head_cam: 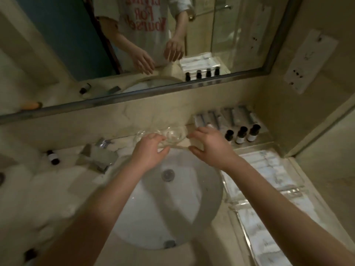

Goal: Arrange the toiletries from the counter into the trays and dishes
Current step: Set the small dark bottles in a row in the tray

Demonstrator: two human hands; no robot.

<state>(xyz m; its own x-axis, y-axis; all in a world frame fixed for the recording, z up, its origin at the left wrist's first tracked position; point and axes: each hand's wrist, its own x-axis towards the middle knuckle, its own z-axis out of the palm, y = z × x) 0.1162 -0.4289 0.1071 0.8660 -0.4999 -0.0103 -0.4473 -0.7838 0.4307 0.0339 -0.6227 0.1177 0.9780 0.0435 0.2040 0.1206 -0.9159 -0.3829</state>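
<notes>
The left hand grips the near rim of the glass dish behind the sink, and the right hand hovers beside it with fingers spread, probably positioning the dish for the bottle lying on the counter.

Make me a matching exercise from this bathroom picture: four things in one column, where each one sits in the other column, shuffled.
Things
1. lone bottle
2. three bottles
3. glass dishes
4. white packets

Places
A. in the clear tray on the counter's right side
B. behind the sink, between left hand and right hand
C. lying on the counter left of the sink
D. standing in a row near the back wall, right of the hands

Pairs: 1-C, 2-D, 3-B, 4-A
</notes>
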